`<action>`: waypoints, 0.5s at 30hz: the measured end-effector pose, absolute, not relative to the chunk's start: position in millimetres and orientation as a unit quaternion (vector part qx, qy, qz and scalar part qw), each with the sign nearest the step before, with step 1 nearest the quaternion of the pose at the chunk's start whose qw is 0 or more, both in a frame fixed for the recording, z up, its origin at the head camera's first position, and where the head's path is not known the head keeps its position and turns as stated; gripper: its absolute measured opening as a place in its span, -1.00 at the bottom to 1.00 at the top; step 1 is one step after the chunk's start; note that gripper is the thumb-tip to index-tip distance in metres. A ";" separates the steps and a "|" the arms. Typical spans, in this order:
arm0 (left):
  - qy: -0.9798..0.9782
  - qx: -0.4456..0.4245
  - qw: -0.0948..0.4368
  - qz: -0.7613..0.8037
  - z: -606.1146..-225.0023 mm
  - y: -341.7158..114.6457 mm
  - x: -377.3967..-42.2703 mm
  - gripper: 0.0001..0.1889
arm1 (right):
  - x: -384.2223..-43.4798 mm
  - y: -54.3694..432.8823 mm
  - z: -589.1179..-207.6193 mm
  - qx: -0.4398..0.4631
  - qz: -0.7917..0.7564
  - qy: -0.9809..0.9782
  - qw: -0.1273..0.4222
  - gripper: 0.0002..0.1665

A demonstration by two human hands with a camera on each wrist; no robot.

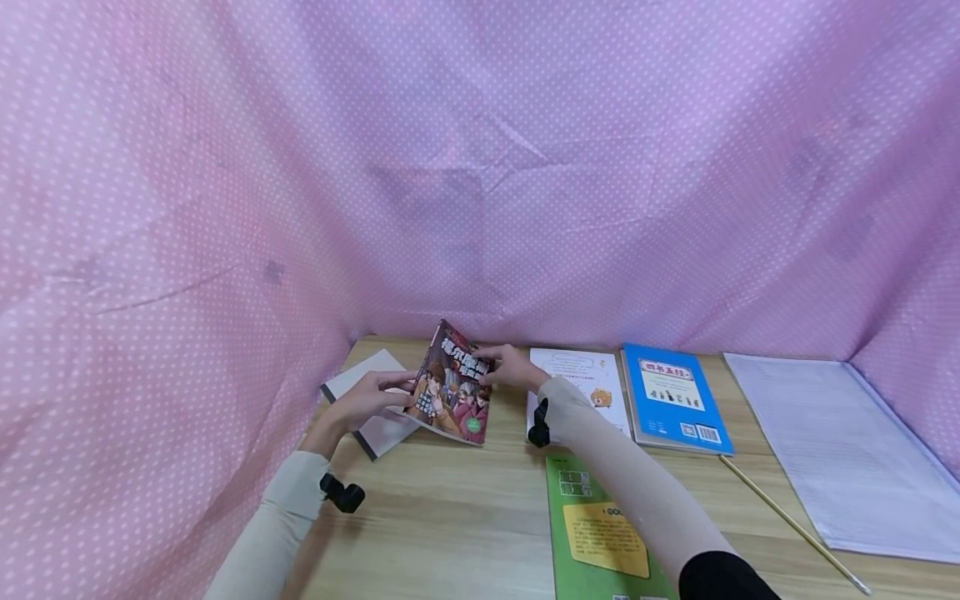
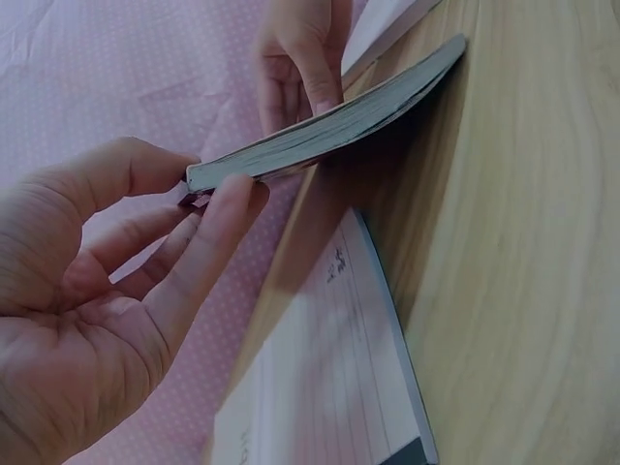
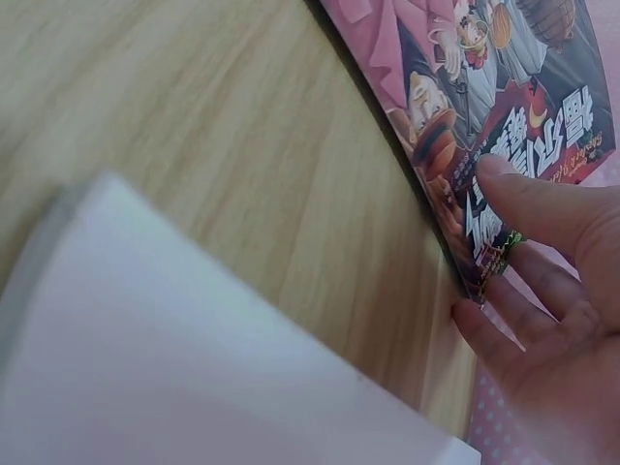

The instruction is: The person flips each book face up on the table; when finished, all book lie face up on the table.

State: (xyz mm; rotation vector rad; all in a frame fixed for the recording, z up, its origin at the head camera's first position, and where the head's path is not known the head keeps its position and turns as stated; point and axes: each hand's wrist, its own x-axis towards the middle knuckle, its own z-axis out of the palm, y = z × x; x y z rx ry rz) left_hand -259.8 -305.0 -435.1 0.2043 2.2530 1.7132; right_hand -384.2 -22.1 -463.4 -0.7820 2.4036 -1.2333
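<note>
A dark comic-style paperback book (image 1: pixel 453 392) with illustrated figures on its cover is tilted up off the table between both hands. My left hand (image 1: pixel 367 402) pinches its left edge, thumb on one face and fingers on the other, as the left wrist view shows beside the page block (image 2: pixel 320 140). At the upper right corner, my right hand (image 1: pixel 512 367) holds it with the thumb on the cover (image 3: pixel 455 87) and the fingers behind. Partly under the raised book lies a white notepad (image 1: pixel 372 367) with a dark strip, its ruled lines visible in the left wrist view.
Right of the hands lie a white book (image 1: pixel 573 367) with a cartoon animal and a blue book (image 1: pixel 678 400). A green book (image 1: pixel 562 533) is partly under the right forearm. A thin stick (image 1: pixel 795 525) and a pale translucent folder (image 1: pixel 855 450) lie farther right. Pink dotted cloth (image 1: pixel 480 208) hangs behind.
</note>
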 end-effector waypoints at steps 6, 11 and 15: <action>0.782 0.069 0.154 0.600 -437.5 -305.1 -258.2 -0.37 | -385.8 -19.8 -465.4 -0.294 -0.404 0.852 0.158 -0.30; 0.783 0.059 0.159 0.599 -438.5 -305.4 -260.1 -0.37 | -389.2 -19.0 -467.6 -0.308 -0.380 0.859 0.149 -0.30; 0.778 0.064 0.165 0.603 -439.7 -306.4 -261.7 -0.35 | -391.3 -17.8 -467.8 -0.307 -0.375 0.861 0.153 -0.31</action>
